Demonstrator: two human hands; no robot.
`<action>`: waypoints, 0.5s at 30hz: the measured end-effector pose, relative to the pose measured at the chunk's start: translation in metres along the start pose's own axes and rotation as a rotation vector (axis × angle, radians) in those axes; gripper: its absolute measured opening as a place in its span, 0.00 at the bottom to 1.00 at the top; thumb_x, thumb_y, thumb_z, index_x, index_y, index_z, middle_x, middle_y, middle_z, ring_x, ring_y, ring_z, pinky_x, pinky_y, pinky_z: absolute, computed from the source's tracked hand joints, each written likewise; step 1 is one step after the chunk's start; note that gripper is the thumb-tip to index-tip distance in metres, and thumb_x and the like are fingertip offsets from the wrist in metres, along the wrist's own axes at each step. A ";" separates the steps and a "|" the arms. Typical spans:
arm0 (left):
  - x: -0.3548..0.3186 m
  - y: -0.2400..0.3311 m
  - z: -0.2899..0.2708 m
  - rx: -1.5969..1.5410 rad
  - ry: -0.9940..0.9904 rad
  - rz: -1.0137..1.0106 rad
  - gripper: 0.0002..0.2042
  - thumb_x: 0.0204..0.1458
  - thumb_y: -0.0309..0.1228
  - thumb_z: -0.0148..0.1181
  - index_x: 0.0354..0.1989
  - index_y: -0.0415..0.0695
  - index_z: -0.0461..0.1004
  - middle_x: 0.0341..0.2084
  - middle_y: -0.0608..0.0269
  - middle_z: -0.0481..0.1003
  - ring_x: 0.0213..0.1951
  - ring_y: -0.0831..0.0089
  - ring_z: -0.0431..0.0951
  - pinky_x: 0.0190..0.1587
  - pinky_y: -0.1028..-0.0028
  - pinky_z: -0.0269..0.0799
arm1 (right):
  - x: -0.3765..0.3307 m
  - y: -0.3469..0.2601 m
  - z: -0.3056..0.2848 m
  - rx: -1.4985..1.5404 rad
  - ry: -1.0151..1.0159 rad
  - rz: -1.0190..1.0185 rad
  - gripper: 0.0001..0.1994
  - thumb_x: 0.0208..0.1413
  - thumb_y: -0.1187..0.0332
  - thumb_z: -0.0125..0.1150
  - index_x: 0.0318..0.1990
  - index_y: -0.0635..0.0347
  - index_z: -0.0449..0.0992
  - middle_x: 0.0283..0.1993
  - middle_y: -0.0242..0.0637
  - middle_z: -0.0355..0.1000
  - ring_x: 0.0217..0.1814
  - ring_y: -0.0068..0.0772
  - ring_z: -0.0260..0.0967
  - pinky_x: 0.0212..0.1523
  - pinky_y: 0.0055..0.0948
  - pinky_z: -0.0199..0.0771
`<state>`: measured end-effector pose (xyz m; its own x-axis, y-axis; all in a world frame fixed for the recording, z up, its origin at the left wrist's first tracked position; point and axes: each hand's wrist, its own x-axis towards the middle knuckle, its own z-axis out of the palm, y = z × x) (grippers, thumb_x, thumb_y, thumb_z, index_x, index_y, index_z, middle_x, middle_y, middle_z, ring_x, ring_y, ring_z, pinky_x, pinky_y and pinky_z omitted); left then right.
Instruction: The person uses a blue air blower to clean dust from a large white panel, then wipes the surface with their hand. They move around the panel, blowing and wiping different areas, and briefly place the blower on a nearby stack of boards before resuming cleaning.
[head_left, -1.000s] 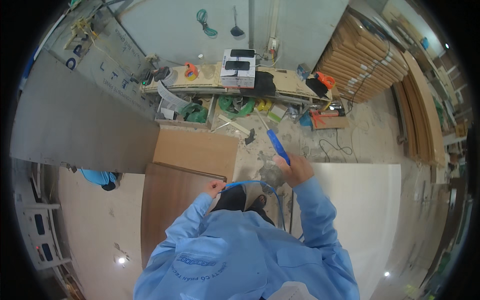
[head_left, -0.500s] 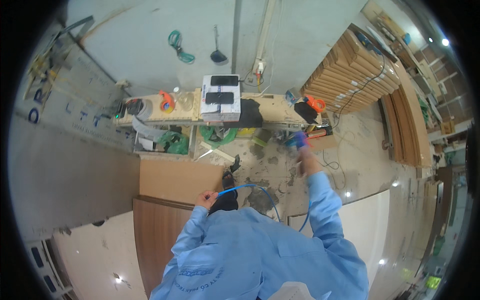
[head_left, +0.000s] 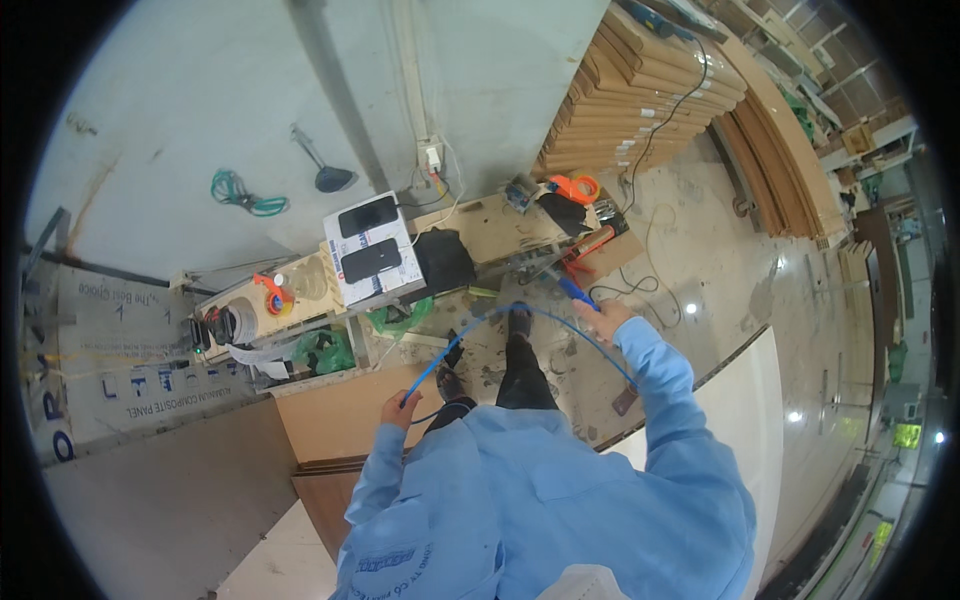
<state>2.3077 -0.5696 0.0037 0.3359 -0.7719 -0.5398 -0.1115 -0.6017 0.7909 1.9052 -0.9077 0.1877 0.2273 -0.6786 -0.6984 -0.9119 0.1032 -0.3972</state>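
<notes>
Blue hose [head_left: 497, 310] now arches wider, clamped in left-hand fingers [head_left: 396, 409] (right hand [head_left: 605, 320] clasps blue handle [head_left: 577, 292]).

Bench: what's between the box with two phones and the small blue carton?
Head view: a black sheet by the box, then pale bench wood up to the carton.

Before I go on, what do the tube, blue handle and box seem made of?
Tube: probably flexible plastic, smooth-looking; it bends in an even arc. Blue handle: perhaps hard plastic, from its solid colour, but too small to be sure. Box: likely printed cardboard, by its flat faces and straight edges.
</notes>
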 end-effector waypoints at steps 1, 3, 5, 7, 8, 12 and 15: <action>0.004 0.007 0.001 0.009 0.027 0.023 0.14 0.60 0.42 0.60 0.34 0.43 0.82 0.18 0.71 0.71 0.23 0.82 0.68 0.28 0.75 0.66 | 0.006 0.006 0.001 -0.034 0.110 0.018 0.46 0.50 0.21 0.42 0.26 0.66 0.79 0.22 0.47 0.76 0.24 0.45 0.77 0.33 0.42 0.77; 0.011 0.021 0.005 -0.046 0.067 0.060 0.15 0.61 0.44 0.59 0.32 0.44 0.81 0.14 0.74 0.65 0.18 0.83 0.66 0.20 0.76 0.64 | 0.016 0.025 -0.002 -0.053 0.247 0.084 0.46 0.50 0.21 0.43 0.24 0.65 0.79 0.23 0.46 0.76 0.23 0.43 0.77 0.32 0.40 0.77; 0.021 0.036 0.013 0.049 0.043 -0.008 0.16 0.61 0.44 0.59 0.29 0.43 0.80 0.14 0.73 0.66 0.18 0.82 0.65 0.21 0.75 0.64 | 0.028 0.050 -0.013 -0.041 -0.032 0.205 0.46 0.50 0.21 0.44 0.25 0.66 0.78 0.23 0.44 0.76 0.23 0.39 0.77 0.29 0.38 0.77; 0.034 0.053 0.024 0.063 0.053 -0.013 0.18 0.60 0.44 0.59 0.26 0.41 0.79 0.14 0.72 0.66 0.18 0.82 0.65 0.22 0.75 0.63 | 0.043 0.082 -0.030 -0.037 -0.123 0.324 0.45 0.52 0.23 0.44 0.31 0.68 0.78 0.25 0.45 0.76 0.26 0.38 0.77 0.29 0.38 0.76; 0.043 0.063 0.031 0.113 0.029 -0.021 0.18 0.60 0.44 0.59 0.26 0.41 0.79 0.14 0.72 0.66 0.18 0.82 0.65 0.22 0.74 0.64 | 0.052 0.100 -0.038 -0.028 -0.078 0.433 0.45 0.52 0.23 0.45 0.32 0.68 0.78 0.27 0.46 0.77 0.27 0.38 0.77 0.30 0.38 0.76; 0.082 0.112 0.057 0.281 -0.088 -0.048 0.17 0.59 0.44 0.60 0.30 0.40 0.80 0.15 0.70 0.69 0.20 0.80 0.67 0.25 0.73 0.64 | 0.078 0.175 -0.072 0.103 -0.055 0.553 0.48 0.48 0.20 0.46 0.38 0.69 0.77 0.31 0.47 0.77 0.27 0.40 0.76 0.28 0.39 0.76; 0.109 0.148 0.072 0.336 -0.176 -0.061 0.16 0.59 0.44 0.60 0.33 0.41 0.81 0.17 0.68 0.72 0.23 0.81 0.69 0.27 0.73 0.66 | 0.084 0.210 -0.124 0.176 0.134 0.602 0.45 0.49 0.23 0.50 0.36 0.69 0.76 0.26 0.46 0.76 0.23 0.40 0.75 0.23 0.38 0.74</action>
<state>2.2602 -0.7576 0.0413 0.1886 -0.7384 -0.6475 -0.4061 -0.6589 0.6331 1.6907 -1.0336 0.1192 -0.3623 -0.5482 -0.7538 -0.7942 0.6048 -0.0582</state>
